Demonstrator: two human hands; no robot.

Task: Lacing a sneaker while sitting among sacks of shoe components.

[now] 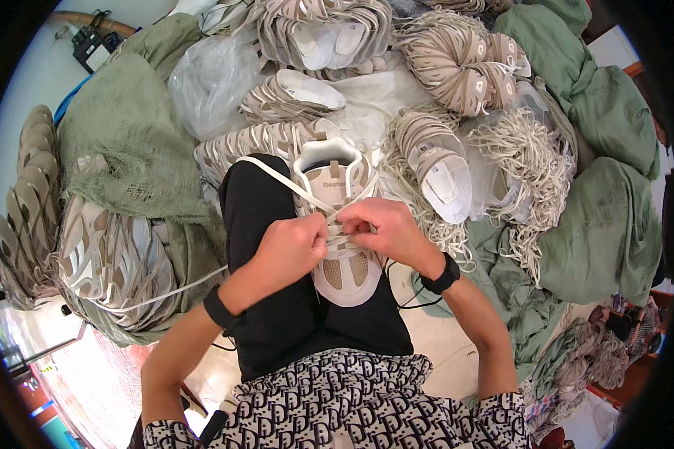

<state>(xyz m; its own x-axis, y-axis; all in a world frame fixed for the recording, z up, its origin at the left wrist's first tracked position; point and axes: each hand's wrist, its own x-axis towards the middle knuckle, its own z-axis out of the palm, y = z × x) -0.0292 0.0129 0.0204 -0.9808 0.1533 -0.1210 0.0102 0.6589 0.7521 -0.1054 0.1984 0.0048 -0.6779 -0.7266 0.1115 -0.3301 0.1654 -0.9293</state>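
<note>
Green cloth sacks [606, 224] fill the right side of the scene and a green mesh sack [123, 142] sits at the left, both heaped around a wide spread of beige-and-white shoe uppers [457, 60] stacked in curved bundles across the far side. More stacked uppers [112, 262] lie in a pile at the left, near the person's left arm. A tangle of off-white laces [528, 165] rests to the right, just beside one loose upper with a white insole [438, 168]. A clear plastic bag [210, 82] lies at the far left of the heap. In the middle, on the person's black-clad lap [292, 322], rests a beige and white shoe upper [337, 224], toe toward the person. The left hand [292, 247] is closed, pinching a flat white lace [277, 179] at the eyelets; the lace runs off toward the far left. The right hand [378, 228] is curled with fingertips gripping the lacing at the shoe's middle, touching the left hand.
</note>
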